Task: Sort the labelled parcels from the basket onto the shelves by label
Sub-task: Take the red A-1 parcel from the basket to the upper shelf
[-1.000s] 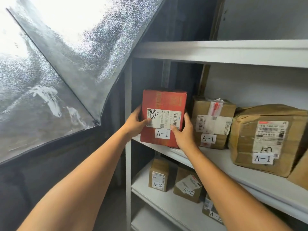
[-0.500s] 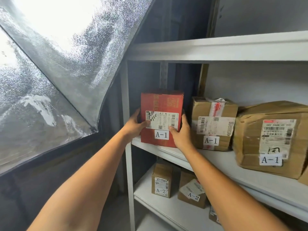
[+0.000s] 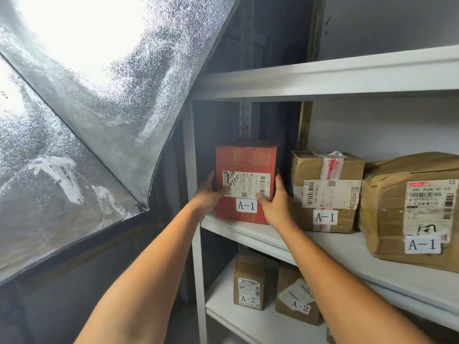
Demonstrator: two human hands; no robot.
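Shelving step; left hand [image 3: 208, 194] and right hand [image 3: 277, 203] clasp the red parcel [image 3: 248, 157] by its sides, each grip curled on it; it sits at the left end of the A-1 shelf [image 3: 337, 245]; next, I judge, a clean release.

Bare left hand [image 3: 207, 197], right hand [image 3: 277, 206] (forearms [image 3: 154, 269] too)

At left end of white metal middle shelf [image 3: 347, 252]: red cardboard box marked A-1 [image 3: 246, 160], between left hand [image 3: 207, 194] and right hand [image 3: 275, 204]. Just right: brown taped carton [image 3: 325, 192], then crumpled brown paper parcel [image 3: 397, 214]. On white lower shelf [image 3: 219, 304]: small brown carton marked A-2 [image 3: 249, 281] left of second such carton [image 3: 295, 304].
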